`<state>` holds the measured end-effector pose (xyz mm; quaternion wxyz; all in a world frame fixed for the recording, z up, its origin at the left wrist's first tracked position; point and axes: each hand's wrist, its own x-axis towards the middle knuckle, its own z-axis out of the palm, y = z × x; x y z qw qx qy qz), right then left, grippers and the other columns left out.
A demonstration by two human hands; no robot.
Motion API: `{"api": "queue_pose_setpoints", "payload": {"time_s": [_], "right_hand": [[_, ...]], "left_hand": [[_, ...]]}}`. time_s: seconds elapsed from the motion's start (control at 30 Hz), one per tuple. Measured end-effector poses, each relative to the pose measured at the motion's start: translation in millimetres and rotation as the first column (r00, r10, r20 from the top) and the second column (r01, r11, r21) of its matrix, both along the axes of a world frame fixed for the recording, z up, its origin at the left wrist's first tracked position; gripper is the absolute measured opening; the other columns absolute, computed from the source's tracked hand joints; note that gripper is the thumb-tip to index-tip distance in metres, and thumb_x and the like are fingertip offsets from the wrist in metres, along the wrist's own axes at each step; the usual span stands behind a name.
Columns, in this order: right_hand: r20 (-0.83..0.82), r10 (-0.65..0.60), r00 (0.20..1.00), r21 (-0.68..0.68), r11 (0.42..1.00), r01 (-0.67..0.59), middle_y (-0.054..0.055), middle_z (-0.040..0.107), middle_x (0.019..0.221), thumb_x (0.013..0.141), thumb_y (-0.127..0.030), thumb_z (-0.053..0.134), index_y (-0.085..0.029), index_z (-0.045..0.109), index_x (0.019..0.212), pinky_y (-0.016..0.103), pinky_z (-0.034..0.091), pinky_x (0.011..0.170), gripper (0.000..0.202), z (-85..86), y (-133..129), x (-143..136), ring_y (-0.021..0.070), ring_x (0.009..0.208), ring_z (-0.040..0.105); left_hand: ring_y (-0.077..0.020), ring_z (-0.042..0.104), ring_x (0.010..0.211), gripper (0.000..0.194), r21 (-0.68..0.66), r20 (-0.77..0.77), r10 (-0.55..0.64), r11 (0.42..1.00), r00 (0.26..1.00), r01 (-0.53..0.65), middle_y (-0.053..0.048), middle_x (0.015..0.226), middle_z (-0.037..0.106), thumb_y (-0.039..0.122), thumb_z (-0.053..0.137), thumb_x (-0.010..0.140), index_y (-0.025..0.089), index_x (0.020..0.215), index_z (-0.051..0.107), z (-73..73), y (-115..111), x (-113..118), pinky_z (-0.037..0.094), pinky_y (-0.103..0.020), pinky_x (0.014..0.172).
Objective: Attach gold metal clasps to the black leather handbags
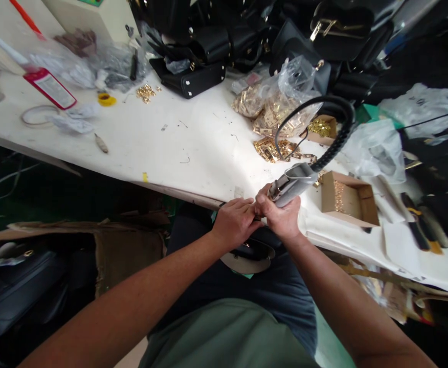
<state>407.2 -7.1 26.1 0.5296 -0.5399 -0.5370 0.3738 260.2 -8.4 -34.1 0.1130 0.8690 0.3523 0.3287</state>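
Observation:
My right hand [280, 212] is wrapped round a grey power tool [293, 184] with a thick black cable, its front end pointing down toward my left hand. My left hand [234, 221] lies at the table's front edge, fingers together, pressing on a dark bag [250, 250] with a beige part that rests on my lap. The hands touch or nearly touch, and they hide the tool's tip and the spot beneath it. Gold metal pieces [272, 149] lie in a pile just beyond the tool.
On the white table [204, 148] are a cardboard box of small parts [350, 199], plastic bags of gold fittings [281, 110], a red bottle [50, 88], yellow tape [106, 99] and pliers [423, 230]. Black handbags [193, 76] line the back. An open carton [128, 260] stands below left.

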Motion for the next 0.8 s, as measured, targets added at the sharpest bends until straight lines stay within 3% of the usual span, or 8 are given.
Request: {"api": "queue_pose_setpoints", "payload": {"time_s": [0.17, 0.3, 0.37, 0.43, 0.53, 0.6, 0.7, 0.8], "right_hand": [[-0.097, 0.069, 0.993, -0.028, 0.997, -0.072, 0.000, 0.058, 0.053, 0.076, -0.064, 0.079, -0.017, 0.059, 0.060, 0.024, 0.045, 0.044, 0.053, 7.1, 7.0, 2.1, 0.0124, 0.047, 0.053], [-0.179, -0.018, 0.984, 0.032, 0.999, 0.024, 0.000, 0.058, 0.051, 0.082, -0.070, 0.070, -0.018, 0.061, 0.066, 0.024, 0.043, 0.038, 0.055, 28.8, 11.3, 11.7, 0.0122, 0.040, 0.051], [-0.082, -0.098, 0.992, 0.023, 0.995, 0.100, 0.000, 0.058, 0.051, 0.084, -0.072, 0.065, -0.018, 0.063, 0.069, 0.025, 0.041, 0.037, 0.057, 42.5, 15.6, 22.6, 0.0120, 0.039, 0.049], [0.170, -0.157, 0.973, -0.015, 0.987, 0.162, 0.000, 0.060, 0.055, 0.085, -0.073, 0.065, -0.016, 0.067, 0.079, 0.025, 0.041, 0.042, 0.057, 49.8, 22.1, 37.1, 0.0132, 0.044, 0.051], [0.681, -0.099, 0.726, -0.060, 0.980, 0.190, 0.004, 0.069, 0.073, 0.090, -0.068, 0.060, -0.017, 0.070, 0.102, 0.028, 0.045, 0.058, 0.054, 40.2, 32.7, 60.6, 0.0190, 0.064, 0.061], [0.835, -0.014, 0.551, -0.091, 0.983, 0.162, 0.008, 0.073, 0.090, 0.092, -0.055, 0.063, -0.020, 0.071, 0.110, 0.031, 0.046, 0.067, 0.041, 24.3, 37.2, 73.3, 0.0228, 0.077, 0.065], [0.864, 0.011, 0.504, -0.083, 0.989, 0.119, 0.011, 0.073, 0.104, 0.085, -0.038, 0.075, -0.022, 0.075, 0.112, 0.035, 0.048, 0.079, 0.031, 3.2, 35.4, 82.8, 0.0281, 0.093, 0.066], [0.871, -0.056, 0.488, -0.010, 0.991, 0.133, 0.014, 0.070, 0.116, 0.088, -0.033, 0.073, -0.021, 0.074, 0.120, 0.042, 0.046, 0.095, 0.034, -5.0, 20.7, 79.3, 0.0334, 0.113, 0.060]], "left_hand": [[-0.0284, 0.071, 0.113, 0.041, -0.027, 0.001, 0.001, 1.000, 1.000, -0.001, -0.012, 0.114, 0.077, 0.040, 0.074, 0.091, 0.016, 0.124, 0.065, 2.3, -0.8, -0.6, 0.056, -0.044, 0.100], [-0.0281, 0.070, 0.116, 0.062, -0.049, -0.006, 0.022, 0.999, 1.000, -0.022, -0.010, 0.123, 0.075, 0.039, 0.080, 0.086, 0.020, 0.140, 0.057, -1.0, -1.1, -0.2, 0.055, -0.045, 0.104], [-0.0284, 0.070, 0.118, 0.066, -0.057, -0.012, 0.031, 0.998, 0.999, -0.031, -0.010, 0.128, 0.074, 0.039, 0.082, 0.085, 0.021, 0.143, 0.055, -2.8, -1.5, -0.1, 0.053, -0.045, 0.107], [-0.0288, 0.069, 0.120, 0.067, -0.060, -0.011, 0.040, 0.997, 0.999, -0.041, -0.010, 0.130, 0.073, 0.037, 0.083, 0.084, 0.022, 0.143, 0.056, -2.9, -1.9, -0.2, 0.052, -0.046, 0.109], [-0.0292, 0.070, 0.117, 0.069, -0.052, -0.012, 0.045, 0.998, 0.999, -0.045, -0.009, 0.128, 0.074, 0.033, 0.085, 0.082, 0.022, 0.143, 0.056, -0.1, -2.2, -0.4, 0.055, -0.045, 0.105], [-0.0290, 0.071, 0.115, 0.070, -0.047, -0.018, 0.041, 0.998, 0.999, -0.041, -0.009, 0.124, 0.075, 0.032, 0.085, 0.082, 0.022, 0.144, 0.055, 2.2, -2.2, -0.4, 0.057, -0.044, 0.101], [-0.0286, 0.072, 0.112, 0.071, -0.032, -0.026, 0.050, 0.998, 0.998, -0.051, -0.009, 0.121, 0.076, 0.032, 0.085, 0.082, 0.022, 0.144, 0.054, 3.8, -2.2, -0.1, 0.058, -0.043, 0.098], [-0.0284, 0.072, 0.109, 0.072, -0.019, -0.032, 0.071, 0.997, 0.997, -0.072, -0.009, 0.121, 0.075, 0.033, 0.087, 0.080, 0.022, 0.144, 0.054, 3.2, -2.1, 0.5, 0.058, -0.043, 0.096]]}}
